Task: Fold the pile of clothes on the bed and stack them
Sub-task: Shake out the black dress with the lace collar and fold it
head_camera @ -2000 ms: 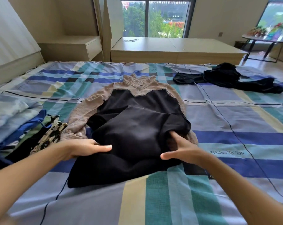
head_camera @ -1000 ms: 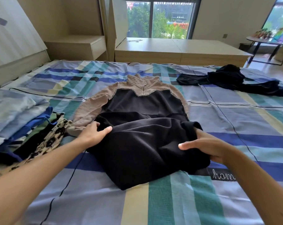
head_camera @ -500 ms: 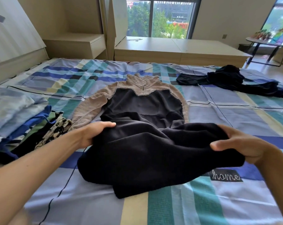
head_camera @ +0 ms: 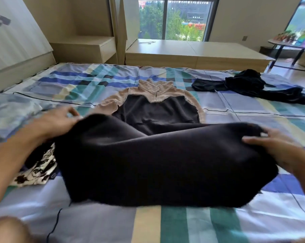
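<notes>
Pale blue stack (head_camera: 11, 116) of folded clothes: lying at the left edge of the bed (head_camera: 165, 225), on its blue, teal and cream plaid sheet.

Patterned garment (head_camera: 37, 171), black on white: lying just beside the stack, its right edge passing under the dress.

Left hand (head_camera: 55, 121): blurred, gripping the left corner of the raised skirt. Fingertips are showing above the cloth, but the exact hold is too smeared to read.

Dress (head_camera: 157, 155), black with beige knit collar and sleeves: lying lengthwise in the middle of the bed, collar pointing toward the window (head_camera: 171, 20). Its skirt is being held up and spread wide between the two hands. The lifted cloth is covering the lower bodice, most of the left sleeve and a broad patch of sheet.

Right hand (head_camera: 274, 149): grasping the skirt's right corner, thumb lying on the near face, fingers curling over the top edge.

Black heap (head_camera: 253, 86) of unfolded clothing: sprawling on the far right of the bed, well apart from the dress.

Beyond the bed, a wooden nightstand (head_camera: 85, 48) is standing at the left, a low wooden platform (head_camera: 192, 51) is running under the window, and a dark-legged table (head_camera: 291, 44) bearing blurred colourful items is standing at the far right.
</notes>
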